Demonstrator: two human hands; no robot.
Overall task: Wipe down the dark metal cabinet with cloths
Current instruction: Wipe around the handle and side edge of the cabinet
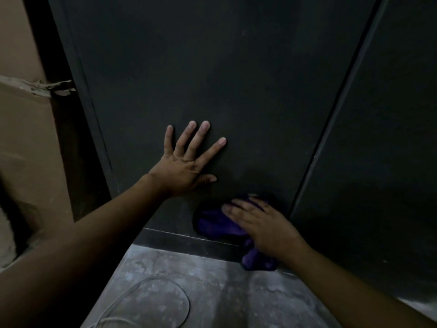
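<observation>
The dark metal cabinet fills most of the view, its left door in front of me and a second door to the right of a vertical seam. My left hand lies flat on the left door with fingers spread. Lower down, my right hand presses a purple cloth against the bottom of the same door with straight fingers. Part of the cloth hangs below my palm near the cabinet's base.
A grey concrete floor lies below the cabinet, with a thin pale cable looping on it. A tan wall with a torn strip of tape stands to the left, beside a dark gap.
</observation>
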